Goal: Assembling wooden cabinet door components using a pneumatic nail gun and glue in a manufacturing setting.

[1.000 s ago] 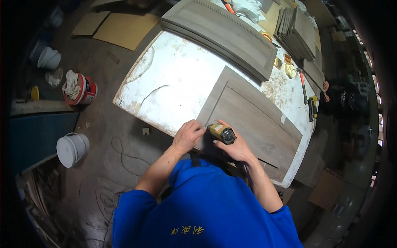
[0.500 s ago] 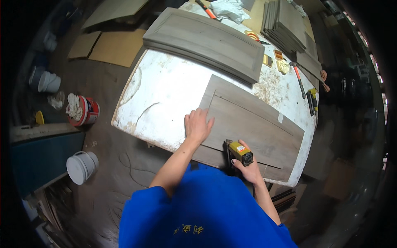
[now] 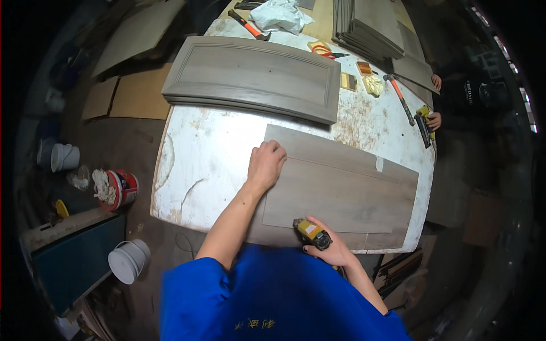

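Note:
A grey wood cabinet door panel [image 3: 335, 184] lies flat on the white-topped table, with a thinner rectangular board set within its frame. At that board's upper left corner, my left hand [image 3: 266, 166] rests with fingers curled down on its edge; the fingertips are partly hidden. My right hand [image 3: 333, 249] is closed round a yellow and black nail gun [image 3: 310, 229], held over the panel's near edge with its nose towards the left. Beyond the panel sits a stack of finished grey cabinet doors [image 3: 250, 74].
A claw hammer [image 3: 401, 99] lies at the right; near it, a co-worker's hand [image 3: 434, 121] touches another nail gun [image 3: 422, 128]. Further back are a second hammer [image 3: 248, 25], white plastic bag [image 3: 281, 16] and stacked panels [image 3: 369, 28]. Buckets [image 3: 129, 261] stand on the left floor.
My left hand has gone from lying flat to curled at the board's corner. Dark gaps round the inner board have narrowed. The nail gun has shifted left; a co-worker's hand has reached the other one.

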Tool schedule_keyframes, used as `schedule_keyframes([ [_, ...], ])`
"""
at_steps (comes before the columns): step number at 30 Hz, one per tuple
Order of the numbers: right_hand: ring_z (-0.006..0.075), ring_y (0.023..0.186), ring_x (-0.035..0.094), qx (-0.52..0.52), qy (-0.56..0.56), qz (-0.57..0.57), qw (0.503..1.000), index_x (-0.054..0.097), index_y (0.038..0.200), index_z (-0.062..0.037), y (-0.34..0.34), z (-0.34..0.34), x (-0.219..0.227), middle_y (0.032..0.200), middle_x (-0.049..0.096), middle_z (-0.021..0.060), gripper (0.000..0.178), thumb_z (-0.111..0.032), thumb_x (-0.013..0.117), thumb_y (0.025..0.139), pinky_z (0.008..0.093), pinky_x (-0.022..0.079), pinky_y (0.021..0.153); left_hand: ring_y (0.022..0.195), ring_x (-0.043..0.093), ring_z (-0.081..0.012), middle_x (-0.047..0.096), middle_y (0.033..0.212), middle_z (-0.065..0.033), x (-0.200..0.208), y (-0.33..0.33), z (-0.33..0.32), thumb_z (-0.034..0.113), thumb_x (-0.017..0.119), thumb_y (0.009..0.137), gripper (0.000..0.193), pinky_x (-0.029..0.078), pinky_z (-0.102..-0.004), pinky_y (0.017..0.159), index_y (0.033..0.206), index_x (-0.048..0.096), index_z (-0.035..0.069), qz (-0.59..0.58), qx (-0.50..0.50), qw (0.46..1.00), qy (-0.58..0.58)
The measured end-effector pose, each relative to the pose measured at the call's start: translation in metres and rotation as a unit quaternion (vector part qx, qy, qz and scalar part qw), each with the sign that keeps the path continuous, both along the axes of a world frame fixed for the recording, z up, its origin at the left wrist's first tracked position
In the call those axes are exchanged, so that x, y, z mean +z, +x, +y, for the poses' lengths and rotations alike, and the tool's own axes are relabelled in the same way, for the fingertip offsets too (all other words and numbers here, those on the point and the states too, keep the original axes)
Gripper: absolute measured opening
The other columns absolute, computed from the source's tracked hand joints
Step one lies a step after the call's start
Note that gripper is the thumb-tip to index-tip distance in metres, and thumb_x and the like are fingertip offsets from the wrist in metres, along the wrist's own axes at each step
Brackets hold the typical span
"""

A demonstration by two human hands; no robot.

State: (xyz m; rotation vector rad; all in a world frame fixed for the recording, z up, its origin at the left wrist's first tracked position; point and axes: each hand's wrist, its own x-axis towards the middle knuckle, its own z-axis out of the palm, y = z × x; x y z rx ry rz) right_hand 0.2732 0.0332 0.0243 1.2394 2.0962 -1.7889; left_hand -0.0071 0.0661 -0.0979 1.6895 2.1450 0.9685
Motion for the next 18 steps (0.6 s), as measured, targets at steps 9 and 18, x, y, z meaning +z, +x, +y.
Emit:
schedule_keyframes([
  [9, 0.0134, 0.101, 0.063, -0.152, -0.143, 0.015, 0.978, 0.042, 0.152, -0.0086, -0.078, 0.062, 0.04, 0.112, 0.068, 0.0067, 0.075, -0.003, 0.075, 0.085, 0.0289, 0.052, 0.09, 0.074, 0.062, -0.0167, 0.066, 0.087, -0.0075, -0.015, -0.015, -0.033, 0.018, 0.066, 0.097, 0.036, 0.049, -0.0325, 0.069, 0.127, 0.059, -0.001, -0.338, 0.284, 0.896, 0.053],
  [18, 0.0112, 0.073, 0.063, -0.071, -0.02, -0.022, 0.997, 0.048, 0.148, -0.0066, -0.153, 0.113, -0.003, 0.105, 0.069, 0.006, 0.071, -0.012, 0.073, 0.081, 0.0279, 0.052, 0.07, 0.102, 0.052, -0.0259, 0.06, 0.099, -0.0017, -0.017, 0.024, -0.054, 0.024, 0.078, 0.082, 0.029, 0.036, -0.0422, 0.091, 0.107, 0.073, 0.012, -0.114, 0.16, 0.98, -0.016],
])
